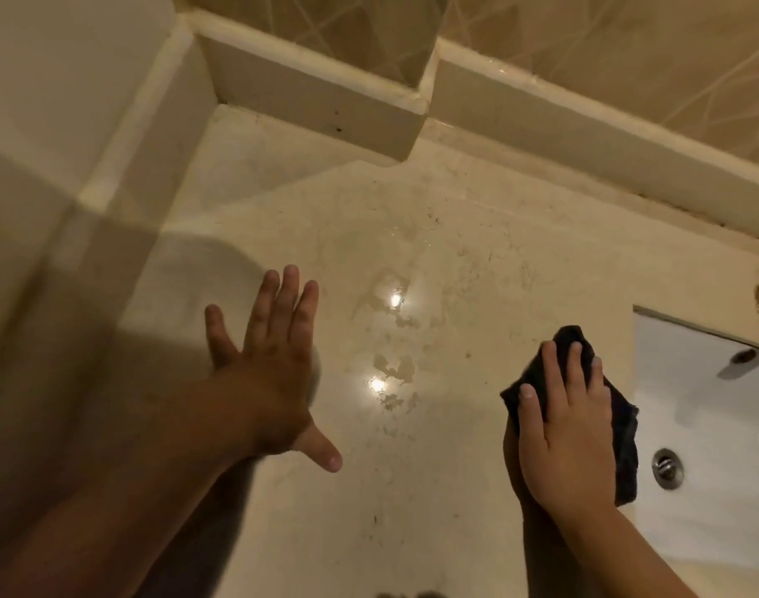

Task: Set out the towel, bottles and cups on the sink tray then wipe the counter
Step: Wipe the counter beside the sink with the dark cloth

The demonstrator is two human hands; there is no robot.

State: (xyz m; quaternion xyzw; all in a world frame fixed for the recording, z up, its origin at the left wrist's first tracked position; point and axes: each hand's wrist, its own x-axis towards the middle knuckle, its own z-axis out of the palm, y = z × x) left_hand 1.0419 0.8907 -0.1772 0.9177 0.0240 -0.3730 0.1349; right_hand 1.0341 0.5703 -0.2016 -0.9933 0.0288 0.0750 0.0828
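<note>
My right hand (563, 425) presses flat on a dark cloth (626, 442) that lies on the cream marble counter (434, 235), just left of the sink. The cloth sticks out past my fingers at the top and on the right side. My left hand (270, 373) hovers over the counter's left part with fingers spread and nothing in it. Wet patches (395, 377) and light glare show on the counter between my hands. No tray, bottles or cups are in view.
A white sink basin (705, 407) with a metal drain (667, 468) fills the right edge. A raised ledge (317, 97) and tiled wall run along the back. A wall closes the left side.
</note>
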